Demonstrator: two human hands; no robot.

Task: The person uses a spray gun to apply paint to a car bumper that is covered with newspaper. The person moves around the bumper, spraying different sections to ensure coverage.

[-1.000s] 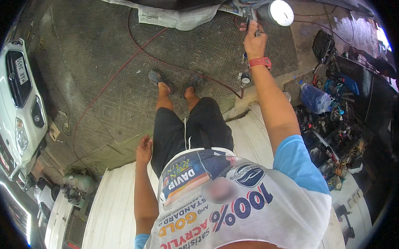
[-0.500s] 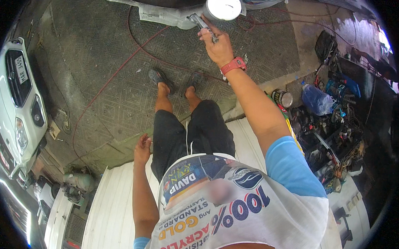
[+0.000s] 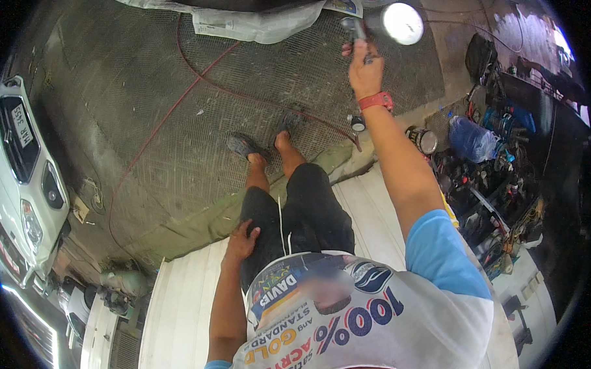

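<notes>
My right hand is stretched far forward, fingers wrapped round the handle of a metal spray gun. A cup with a bright white round top sits beside the gun, apparently part of it. A small round gauge hangs below my wrist, near the end of a red hose. Just ahead of the gun lies a dark surface edged with newspaper. My left hand hangs low against the thigh of my black shorts, fingers apart, holding nothing.
More of the red hose crosses the patterned floor. A white car stands at the left. To the right are a paint can, a blue plastic bag and a heap of tools and parts. White ribbed panels lie behind my legs.
My right hand has swung to the right with the spray gun, and the gauge has come into sight. My left hand has shifted onto my thigh. My feet have moved slightly.
</notes>
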